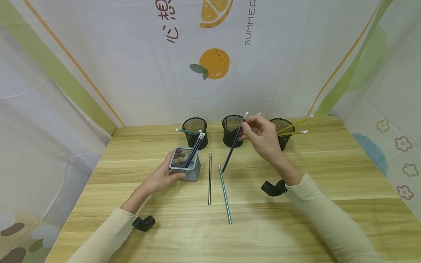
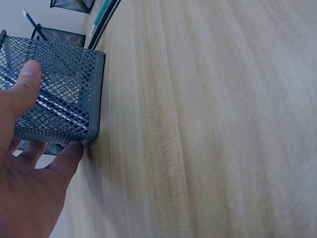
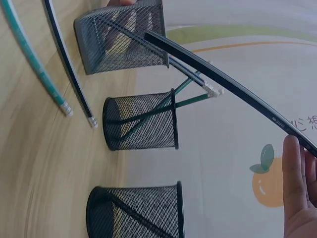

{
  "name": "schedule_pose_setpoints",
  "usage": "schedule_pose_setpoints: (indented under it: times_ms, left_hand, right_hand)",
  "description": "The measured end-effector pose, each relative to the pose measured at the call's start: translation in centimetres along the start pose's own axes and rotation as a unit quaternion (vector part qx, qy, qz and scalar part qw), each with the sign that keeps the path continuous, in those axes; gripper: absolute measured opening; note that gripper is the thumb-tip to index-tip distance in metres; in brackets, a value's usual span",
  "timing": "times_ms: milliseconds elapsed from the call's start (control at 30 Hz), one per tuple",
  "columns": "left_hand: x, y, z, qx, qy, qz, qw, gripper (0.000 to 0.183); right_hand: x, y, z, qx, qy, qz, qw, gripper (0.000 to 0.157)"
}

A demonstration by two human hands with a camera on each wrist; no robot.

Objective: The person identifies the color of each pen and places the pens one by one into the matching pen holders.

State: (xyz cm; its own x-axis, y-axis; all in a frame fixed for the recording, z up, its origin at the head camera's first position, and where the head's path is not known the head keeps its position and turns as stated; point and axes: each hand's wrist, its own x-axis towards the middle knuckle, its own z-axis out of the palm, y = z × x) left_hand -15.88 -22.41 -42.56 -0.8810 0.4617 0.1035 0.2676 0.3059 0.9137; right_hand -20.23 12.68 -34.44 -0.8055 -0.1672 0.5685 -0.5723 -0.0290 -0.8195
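Observation:
My left hand holds a square grey mesh pencil holder by its side, thumb and fingers around it. Several dark pencils with white erasers lean inside the holder. Up and to the right, my right hand pinches one dark pencil near its eraser end. That pencil slants, its lower end pointing down and left; in the right wrist view this end overlaps the holder's rim. Between the hands, a dark pencil and a teal pencil lie on the wooden table.
Three round black mesh cups stand along the back: the left cup with green pencils, the middle cup with a dark pencil, the right cup with yellow pencils. A printed curtain hangs right behind them.

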Motion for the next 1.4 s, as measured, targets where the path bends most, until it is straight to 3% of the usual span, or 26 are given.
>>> schedule_pose_setpoints:
  times_ms: [367, 667, 967, 1400]
  left_hand:
    - [-0.1, 0.0, 0.0, 0.003, 0.002, -0.002, 1.0, 0.085]
    - [0.0, -0.2, 0.0, -0.002, 0.003, -0.002, 1.0, 0.083]
    - [0.1, -0.6, 0.1, -0.016, 0.008, 0.011, 0.9998, 0.083]
    - [0.1, 0.0, 0.1, -0.022, 0.004, 0.001, 0.9998, 0.084]
  right_hand:
    - [0.5, 0.1, 2.6, 0.034, 0.03, -0.047, 0.998, 0.014]
    - [0.7, -0.2, 5.2, 0.029, 0.062, -0.076, 0.995, 0.01]
    - [0.5, 0.0, 7.3, 0.051, 0.047, -0.117, 0.991, 0.012]
    - [0.0, 0.7, 8.2, 0.04, 0.026, -0.112, 0.993, 0.007]
